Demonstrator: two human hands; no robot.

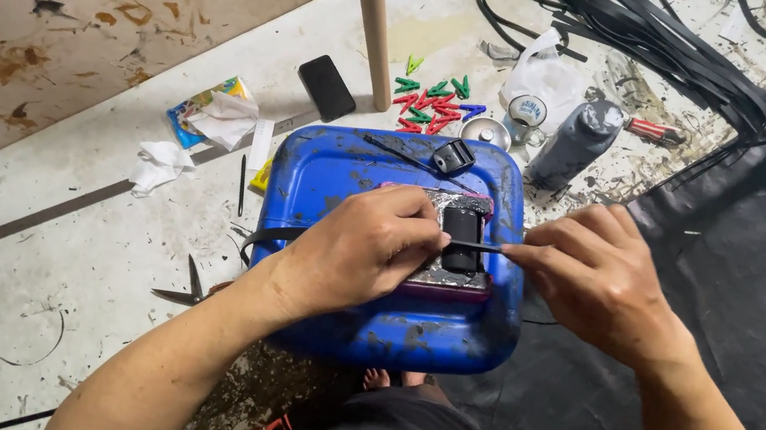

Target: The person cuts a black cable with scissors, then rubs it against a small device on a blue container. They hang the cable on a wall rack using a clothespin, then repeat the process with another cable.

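My left hand (368,248) rests on a blue plastic jerrycan (348,179) lying flat, fingers pinching a thin black strap (479,248). My right hand (591,277) grips the same strap from the right, pulling it taut between both hands. The strap crosses a black buckle piece (464,227) that sits on a glue-stained pink-edged board (454,281) on top of the jerrycan. A second black buckle (453,156) lies near the can's far edge.
A black phone (326,87), coloured clips (435,102), a dark bottle (574,142), a small tin (486,131) and a white bag (545,78) lie beyond the can. Black straps (653,33) pile at the back. Scissors (190,287) lie left; black mat (755,301) right.
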